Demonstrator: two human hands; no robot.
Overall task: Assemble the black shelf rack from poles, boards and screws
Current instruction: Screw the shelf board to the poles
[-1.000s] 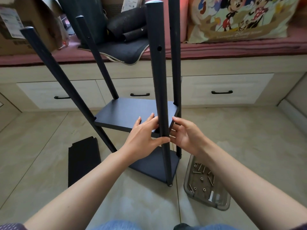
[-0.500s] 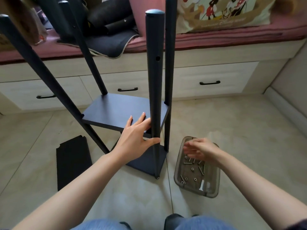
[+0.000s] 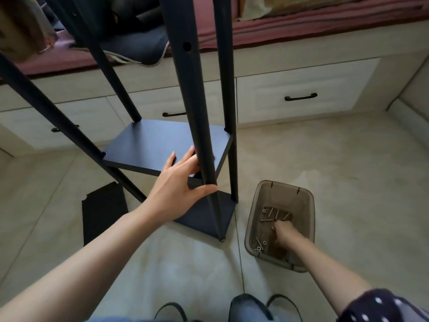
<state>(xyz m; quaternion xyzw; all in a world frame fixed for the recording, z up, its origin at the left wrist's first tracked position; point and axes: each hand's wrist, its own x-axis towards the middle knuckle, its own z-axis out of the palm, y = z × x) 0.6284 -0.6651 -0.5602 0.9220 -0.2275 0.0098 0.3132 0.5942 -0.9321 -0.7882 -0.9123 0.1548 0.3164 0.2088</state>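
Spare board is lying flat on the floor off to the left, untouched. Next over, the left hand steadies the half-built rack: thumb hooked round the front of the near pole, fingers laid out straight on the middle shelf behind it. That pole runs almost straight up. To the right, the right hand is down in the plastic tray, fingers bunched among the loose screws, can't tell if it's got one. The screws lie flat, scattered just ahead of the fingertips, so the right hand's clearly the one to fetch.
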